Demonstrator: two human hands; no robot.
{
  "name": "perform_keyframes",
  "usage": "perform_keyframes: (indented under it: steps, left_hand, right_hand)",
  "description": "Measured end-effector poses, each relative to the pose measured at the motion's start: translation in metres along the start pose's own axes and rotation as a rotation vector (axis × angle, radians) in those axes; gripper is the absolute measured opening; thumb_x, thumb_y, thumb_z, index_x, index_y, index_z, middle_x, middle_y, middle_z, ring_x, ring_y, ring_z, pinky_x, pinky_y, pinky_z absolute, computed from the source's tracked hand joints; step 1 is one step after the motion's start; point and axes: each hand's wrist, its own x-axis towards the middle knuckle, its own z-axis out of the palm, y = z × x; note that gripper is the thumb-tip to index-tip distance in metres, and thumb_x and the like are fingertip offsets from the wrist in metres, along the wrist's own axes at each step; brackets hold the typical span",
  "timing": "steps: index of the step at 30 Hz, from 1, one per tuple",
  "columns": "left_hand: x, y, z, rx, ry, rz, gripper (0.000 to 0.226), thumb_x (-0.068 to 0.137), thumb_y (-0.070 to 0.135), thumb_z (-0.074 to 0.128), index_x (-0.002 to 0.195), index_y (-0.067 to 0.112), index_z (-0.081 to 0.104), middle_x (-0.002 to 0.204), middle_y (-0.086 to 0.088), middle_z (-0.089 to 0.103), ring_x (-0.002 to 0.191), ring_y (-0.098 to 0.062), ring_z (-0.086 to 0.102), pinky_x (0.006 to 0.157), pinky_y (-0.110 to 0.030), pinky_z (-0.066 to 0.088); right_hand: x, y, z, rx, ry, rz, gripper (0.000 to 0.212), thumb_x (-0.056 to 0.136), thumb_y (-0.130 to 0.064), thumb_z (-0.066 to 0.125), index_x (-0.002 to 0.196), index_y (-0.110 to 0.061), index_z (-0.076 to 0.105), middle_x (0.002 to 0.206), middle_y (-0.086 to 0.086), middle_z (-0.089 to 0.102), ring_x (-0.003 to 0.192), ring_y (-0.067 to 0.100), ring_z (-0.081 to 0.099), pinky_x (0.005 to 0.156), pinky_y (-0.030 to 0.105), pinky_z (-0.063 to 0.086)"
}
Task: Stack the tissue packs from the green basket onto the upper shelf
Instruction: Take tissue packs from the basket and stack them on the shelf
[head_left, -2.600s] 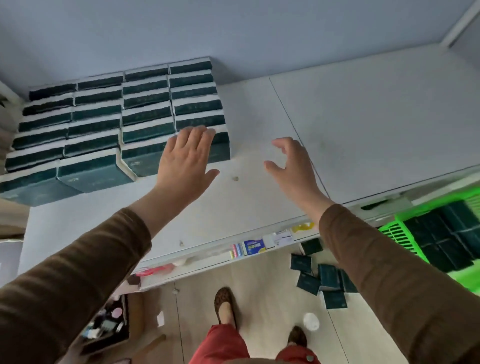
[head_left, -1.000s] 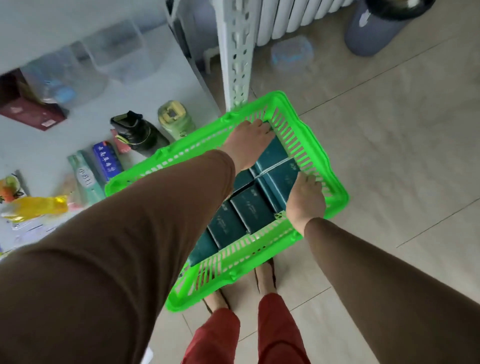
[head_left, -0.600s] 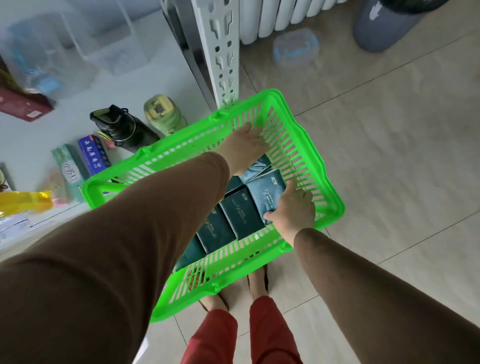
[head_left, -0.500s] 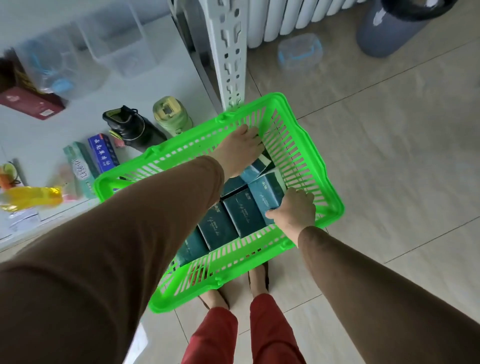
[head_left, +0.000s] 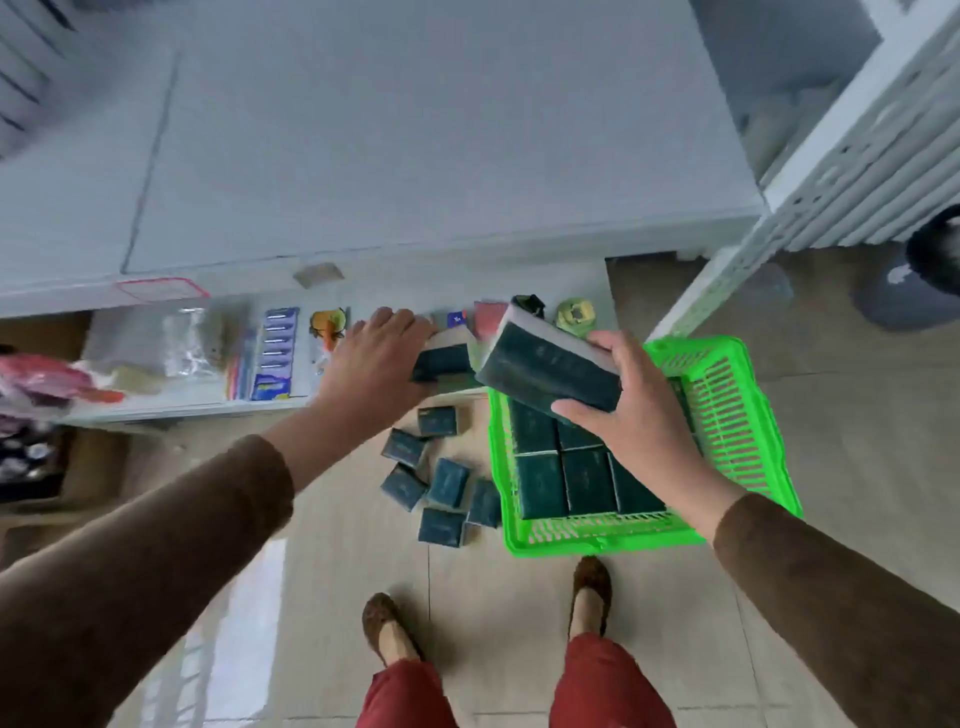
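My left hand (head_left: 379, 358) grips a dark green tissue pack (head_left: 444, 356) from above, in front of the shelf edge. My right hand (head_left: 631, 410) holds a second, tilted dark green tissue pack (head_left: 545, 364) above the green basket (head_left: 727, 395). The basket stands on the floor at the right, with several more packs (head_left: 566, 473) lying flat inside it. The white upper shelf (head_left: 415, 130) spreads across the top of the view, its visible part bare.
Several loose tissue packs (head_left: 436, 483) lie scattered on the floor left of the basket. A lower shelf (head_left: 208, 358) holds small goods, bags and bottles. A white perforated upright (head_left: 810, 156) rises at the right, with a grey bin (head_left: 914, 296) beyond. My feet (head_left: 387, 629) stand below.
Both hands have come up out of the basket, each with a tissue pack. The view has swung from the basket back up toward the upper shelf.
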Motion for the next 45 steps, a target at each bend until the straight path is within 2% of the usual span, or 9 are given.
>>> perform_keyframes:
  steps: [3,7,9,16,25,32,36,42,45]
  left_hand:
    - [-0.044,-0.087,-0.056,-0.053,0.099,-0.078,0.056,0.071,0.047,0.074,0.116,0.017,0.059,0.103,-0.004,0.061,0.100,-0.028,0.052,0.075,-0.041,0.045]
    - [-0.078,-0.201,-0.113,-0.041,0.184,-0.116,0.057,0.071,0.043,0.076,0.118,0.015,0.060,0.105,-0.006,0.062,0.100,-0.030,0.051,0.081,-0.044,0.046]
    - [-0.086,-0.252,-0.135,0.011,0.204,-0.112,0.056,0.074,0.037,0.078,0.122,0.017,0.058,0.109,-0.005,0.063,0.103,-0.029,0.051,0.084,-0.043,0.044]
    - [-0.058,-0.379,-0.177,0.061,0.246,-0.082,0.056,0.079,0.036,0.077,0.127,0.017,0.057,0.117,-0.005,0.063,0.112,-0.029,0.050,0.092,-0.043,0.041]
    - [0.062,-0.472,-0.183,0.129,0.239,0.059,0.053,0.080,0.036,0.076,0.125,0.019,0.055,0.115,-0.003,0.060,0.111,-0.027,0.049,0.093,-0.040,0.039]
    - [0.165,-0.527,-0.182,0.104,0.206,0.119,0.048,0.080,0.033,0.076,0.120,0.018,0.053,0.113,-0.003,0.060,0.111,-0.028,0.049,0.093,-0.041,0.041]
    - [0.223,-0.551,-0.180,0.101,0.213,0.169,0.046,0.081,0.030,0.075,0.119,0.018,0.053,0.112,-0.004,0.058,0.109,-0.027,0.048,0.092,-0.041,0.043]
    - [0.302,-0.588,-0.169,0.129,0.176,0.164,0.050,0.080,0.024,0.077,0.123,0.017,0.052,0.116,-0.006,0.053,0.112,-0.029,0.045,0.077,-0.044,0.048]
    - [0.328,-0.604,-0.162,0.172,0.134,0.144,0.051,0.079,0.023,0.078,0.123,0.013,0.053,0.116,-0.009,0.053,0.112,-0.030,0.046,0.075,-0.044,0.047]
  right_hand:
    - [0.026,-0.093,0.039,0.099,0.003,-0.075,0.065,0.069,-0.046,0.081,0.121,-0.042,0.043,0.116,-0.019,0.060,0.098,0.004,0.061,0.082,0.019,0.049]
    - [0.060,-0.197,0.107,0.185,0.045,-0.143,0.073,0.073,-0.037,0.084,0.130,-0.036,0.040,0.119,-0.020,0.056,0.098,0.000,0.061,0.079,0.020,0.052]
    - [0.080,-0.241,0.141,0.211,0.053,-0.148,0.070,0.075,-0.032,0.084,0.130,-0.036,0.040,0.118,-0.023,0.052,0.104,0.004,0.058,0.082,0.029,0.054]
    - [0.157,-0.339,0.212,0.208,0.096,-0.149,0.057,0.079,-0.026,0.081,0.122,-0.019,0.045,0.121,-0.004,0.057,0.111,0.017,0.055,0.089,0.031,0.052]
    - [0.288,-0.358,0.250,0.174,0.174,-0.074,0.058,0.077,-0.024,0.083,0.118,-0.013,0.043,0.117,0.003,0.057,0.111,0.023,0.057,0.090,0.050,0.053]
    - [0.406,-0.375,0.263,0.074,0.236,-0.011,0.059,0.076,-0.026,0.083,0.115,-0.009,0.043,0.115,0.013,0.057,0.107,0.031,0.058,0.091,0.052,0.051]
    - [0.461,-0.375,0.261,-0.023,0.260,0.009,0.057,0.078,-0.028,0.082,0.114,-0.010,0.042,0.109,0.009,0.057,0.103,0.030,0.058,0.088,0.047,0.051]
    - [0.526,-0.367,0.269,-0.047,0.301,0.044,0.054,0.079,-0.026,0.083,0.111,-0.016,0.041,0.109,0.001,0.056,0.099,0.021,0.057,0.083,0.035,0.051]
    - [0.548,-0.364,0.285,-0.055,0.268,0.036,0.056,0.078,-0.024,0.083,0.114,-0.009,0.043,0.110,0.004,0.059,0.101,0.024,0.060,0.086,0.043,0.054]
